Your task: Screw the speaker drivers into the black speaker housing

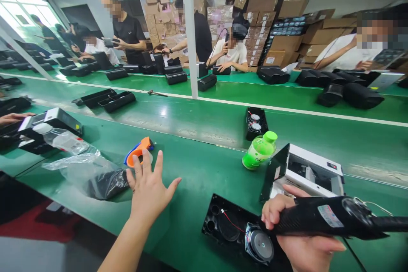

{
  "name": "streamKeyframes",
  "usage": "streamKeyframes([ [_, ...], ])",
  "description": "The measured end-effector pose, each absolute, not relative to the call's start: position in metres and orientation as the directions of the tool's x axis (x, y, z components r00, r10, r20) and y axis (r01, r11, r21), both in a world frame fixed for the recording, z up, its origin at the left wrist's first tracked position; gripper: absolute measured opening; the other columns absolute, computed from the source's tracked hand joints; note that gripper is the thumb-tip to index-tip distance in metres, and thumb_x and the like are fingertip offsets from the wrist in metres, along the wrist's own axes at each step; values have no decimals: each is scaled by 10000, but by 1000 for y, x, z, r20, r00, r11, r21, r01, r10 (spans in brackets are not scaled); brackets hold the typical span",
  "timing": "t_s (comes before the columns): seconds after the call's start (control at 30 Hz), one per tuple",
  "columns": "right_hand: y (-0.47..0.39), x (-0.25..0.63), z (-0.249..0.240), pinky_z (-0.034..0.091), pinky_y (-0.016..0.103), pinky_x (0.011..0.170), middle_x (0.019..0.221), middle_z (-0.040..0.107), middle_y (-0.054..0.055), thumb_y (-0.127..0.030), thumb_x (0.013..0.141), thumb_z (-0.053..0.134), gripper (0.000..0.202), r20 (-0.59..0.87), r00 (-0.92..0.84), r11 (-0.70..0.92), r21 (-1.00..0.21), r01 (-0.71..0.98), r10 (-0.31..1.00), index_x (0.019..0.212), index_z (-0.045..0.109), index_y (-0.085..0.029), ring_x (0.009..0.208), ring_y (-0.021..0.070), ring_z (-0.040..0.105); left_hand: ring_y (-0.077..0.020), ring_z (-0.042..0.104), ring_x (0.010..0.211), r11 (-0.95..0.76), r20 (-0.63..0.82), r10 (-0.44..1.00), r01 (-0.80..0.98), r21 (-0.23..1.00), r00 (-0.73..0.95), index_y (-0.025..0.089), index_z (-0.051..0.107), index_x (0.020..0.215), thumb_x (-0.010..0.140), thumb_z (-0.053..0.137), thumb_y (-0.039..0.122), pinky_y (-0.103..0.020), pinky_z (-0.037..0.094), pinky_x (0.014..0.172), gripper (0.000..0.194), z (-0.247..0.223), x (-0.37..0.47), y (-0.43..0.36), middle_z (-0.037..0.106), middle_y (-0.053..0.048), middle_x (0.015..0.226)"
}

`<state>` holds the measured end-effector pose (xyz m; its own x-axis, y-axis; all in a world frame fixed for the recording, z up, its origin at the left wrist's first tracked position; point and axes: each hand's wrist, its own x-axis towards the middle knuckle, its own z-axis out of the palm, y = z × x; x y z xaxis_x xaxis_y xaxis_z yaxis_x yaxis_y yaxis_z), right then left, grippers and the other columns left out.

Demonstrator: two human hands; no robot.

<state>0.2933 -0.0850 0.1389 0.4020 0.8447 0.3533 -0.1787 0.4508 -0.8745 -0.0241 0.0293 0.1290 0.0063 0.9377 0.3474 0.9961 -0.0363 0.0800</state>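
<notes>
Two bare hands occupy the near edge of a green work table (197, 178). The right hand (296, 238) is clamped around the grip of a black power screwdriver (331, 219), which lies level and points left, its cord running off the right border. Directly below its tip lies a black speaker panel (223, 225), flat on the table, with a round speaker driver (259, 245) seated at its right end and a thin red wire crossing its middle. The left hand (149, 189) is held above the table with fingers spread apart, gripping nothing; its fingertips are nearest an orange and blue tape dispenser (138, 153). Left of that hand rests a crumpled clear plastic bag (86, 170) over a dark object, with a clear water bottle (60, 138) lying beside it.

Farther in, a white box (314, 170) with its dark flap raised stands just behind the right hand, and a green bottle (259, 149) lies tilted just left of it. Beyond, a second speaker panel (256, 123) sits on the conveyor belt (197, 114). At the left border another person's hand (12, 117) touches a white device (52, 119). Across the line, seated and standing workers (127, 34) handle black speakers (347, 89) before stacked cardboard boxes (264, 4).
</notes>
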Motion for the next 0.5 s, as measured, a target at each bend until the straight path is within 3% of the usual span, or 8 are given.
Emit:
streamKeyframes([
  [0.27, -83, 293, 137, 513, 276, 476, 631, 626, -25, -1059, 776, 400, 936, 379, 383, 476, -857, -198, 842, 1316, 673, -345, 476, 152, 541, -524, 58, 1706, -92, 373, 926, 992, 83, 55, 173, 403, 1720, 1009, 630, 629, -737, 159, 1329, 875, 129, -23, 30, 134, -223, 1854],
  [0.5, -84, 291, 135, 516, 274, 501, 651, 623, -39, -1043, 831, 387, 893, 395, 370, 478, -863, -163, 841, 1348, 662, -369, 486, 139, 542, -576, 60, 1687, -130, 366, 926, 989, 69, 97, 174, 429, 1710, 1012, 600, 672, -778, 190, 1294, 874, 131, -23, 32, 145, -221, 1851],
])
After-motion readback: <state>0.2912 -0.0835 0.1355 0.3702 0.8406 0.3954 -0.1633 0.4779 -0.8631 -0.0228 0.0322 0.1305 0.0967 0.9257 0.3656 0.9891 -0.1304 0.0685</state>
